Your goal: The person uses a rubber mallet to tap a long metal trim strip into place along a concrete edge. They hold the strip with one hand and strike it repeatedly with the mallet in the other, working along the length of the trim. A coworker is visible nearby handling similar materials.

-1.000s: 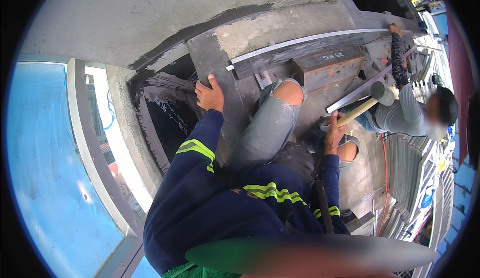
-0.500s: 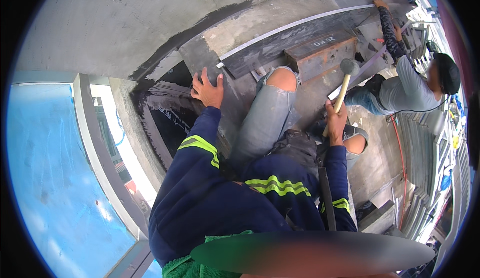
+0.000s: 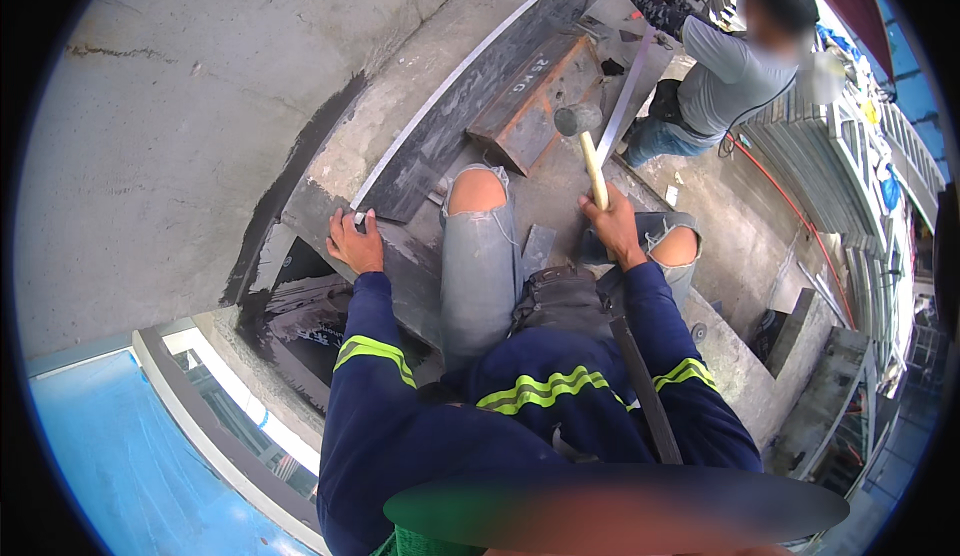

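My right hand (image 3: 615, 226) is wrapped round the pale wooden handle of a mallet (image 3: 594, 168), whose grey head (image 3: 577, 119) points away from me, raised above the ground. At the near end of a long dark slab (image 3: 440, 141) with a pale edge, my left hand (image 3: 356, 246) has its thumb and forefinger closed on a small white piece (image 3: 360, 218). Its exact kind is too small to make out. A co-worker (image 3: 735, 71) in a grey shirt and dark cap reaches toward the slab's far end.
A rusty metal box-shaped weight (image 3: 535, 101) rests beside the slab. A dark-smeared opening (image 3: 310, 321) lies left of my knees, below a grey concrete wall (image 3: 200, 136). Stacked metal panels (image 3: 820, 166) and an orange hose (image 3: 800, 221) lie on the right.
My left hand has gone from spread fingers in the air to pinching the white piece at the slab's end. The mallet stays in my right hand. The whole view has turned.
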### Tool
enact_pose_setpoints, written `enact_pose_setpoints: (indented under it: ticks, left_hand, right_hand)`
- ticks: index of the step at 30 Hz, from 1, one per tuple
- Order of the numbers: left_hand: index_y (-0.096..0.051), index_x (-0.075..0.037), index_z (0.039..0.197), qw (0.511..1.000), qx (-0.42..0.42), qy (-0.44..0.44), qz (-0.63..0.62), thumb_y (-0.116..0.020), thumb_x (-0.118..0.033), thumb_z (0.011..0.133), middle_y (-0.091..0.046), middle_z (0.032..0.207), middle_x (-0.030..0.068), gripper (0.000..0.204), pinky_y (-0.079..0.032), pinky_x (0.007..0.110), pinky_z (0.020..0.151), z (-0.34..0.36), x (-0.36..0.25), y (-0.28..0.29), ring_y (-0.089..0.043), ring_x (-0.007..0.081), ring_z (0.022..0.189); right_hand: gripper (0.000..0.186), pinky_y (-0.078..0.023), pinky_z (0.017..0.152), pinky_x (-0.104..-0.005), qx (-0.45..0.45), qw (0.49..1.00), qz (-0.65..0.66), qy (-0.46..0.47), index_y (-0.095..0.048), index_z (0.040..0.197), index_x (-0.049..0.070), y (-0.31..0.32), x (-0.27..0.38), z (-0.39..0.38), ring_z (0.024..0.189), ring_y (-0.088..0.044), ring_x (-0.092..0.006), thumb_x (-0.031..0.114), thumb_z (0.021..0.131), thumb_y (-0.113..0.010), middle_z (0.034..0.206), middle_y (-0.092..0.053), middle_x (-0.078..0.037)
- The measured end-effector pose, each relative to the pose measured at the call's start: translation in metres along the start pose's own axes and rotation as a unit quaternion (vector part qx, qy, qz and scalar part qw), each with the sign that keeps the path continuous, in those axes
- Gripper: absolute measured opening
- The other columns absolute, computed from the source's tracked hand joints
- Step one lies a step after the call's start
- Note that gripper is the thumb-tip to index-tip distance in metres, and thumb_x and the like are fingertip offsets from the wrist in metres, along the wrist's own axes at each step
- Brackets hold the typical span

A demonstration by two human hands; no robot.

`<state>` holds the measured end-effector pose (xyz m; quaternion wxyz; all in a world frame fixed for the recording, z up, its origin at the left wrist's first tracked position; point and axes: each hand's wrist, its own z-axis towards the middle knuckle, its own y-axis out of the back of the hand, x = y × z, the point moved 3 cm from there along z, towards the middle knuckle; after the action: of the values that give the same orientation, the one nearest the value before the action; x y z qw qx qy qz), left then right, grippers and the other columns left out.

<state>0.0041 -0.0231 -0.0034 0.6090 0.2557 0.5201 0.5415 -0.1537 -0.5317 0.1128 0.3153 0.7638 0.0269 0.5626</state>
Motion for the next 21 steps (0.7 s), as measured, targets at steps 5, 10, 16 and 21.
enact_pose_setpoints:
  ticks: [5,10,16,21]
  left_hand:
    - [-0.077,-0.014,0.119,1.000,-0.016,-0.023,-0.013,-0.085,-0.047,0.096,-0.064,0.159,0.0071,0.041,-0.028,0.063,0.129,0.000,-0.002,0.003,-0.051,0.0299,0.156]
    - [-0.077,-0.015,0.118,1.000,-0.019,-0.019,-0.007,-0.087,-0.044,0.094,-0.064,0.157,0.0063,0.039,-0.027,0.063,0.129,-0.001,-0.002,0.003,-0.051,0.0306,0.155]
    - [-0.076,-0.015,0.128,0.999,-0.003,0.005,-0.036,-0.087,-0.044,0.094,-0.061,0.159,0.0075,0.046,-0.023,0.063,0.131,0.000,-0.006,0.005,-0.046,0.0306,0.158]
    - [-0.063,-0.013,0.148,0.993,-0.010,0.041,-0.113,-0.088,-0.047,0.092,-0.053,0.164,0.0169,0.069,-0.019,0.063,0.133,-0.012,-0.019,0.029,-0.041,0.0347,0.161]
  right_hand:
    - [0.035,-0.055,0.083,-0.0419,0.027,0.999,-0.027,-0.012,-0.072,0.114,0.001,-0.005,0.002,0.000,0.087,-0.071,-0.0265,0.030,0.098,-0.083,0.094,-0.076,-0.017]
    - [0.034,-0.055,0.080,-0.0435,0.056,0.995,-0.080,-0.020,-0.073,0.112,0.002,-0.011,0.002,0.004,0.083,-0.073,-0.0306,0.031,0.098,-0.083,0.090,-0.076,-0.018]
    - [0.031,-0.053,0.077,-0.0413,0.076,0.994,-0.075,-0.004,-0.071,0.108,-0.001,-0.019,0.003,0.002,0.078,-0.066,-0.0233,0.027,0.098,-0.083,0.085,-0.072,-0.013]
    - [0.028,-0.052,0.073,-0.0373,0.082,0.996,-0.036,-0.023,-0.071,0.107,0.000,-0.027,0.000,0.008,0.078,-0.063,-0.0172,0.025,0.100,-0.082,0.085,-0.069,-0.006]
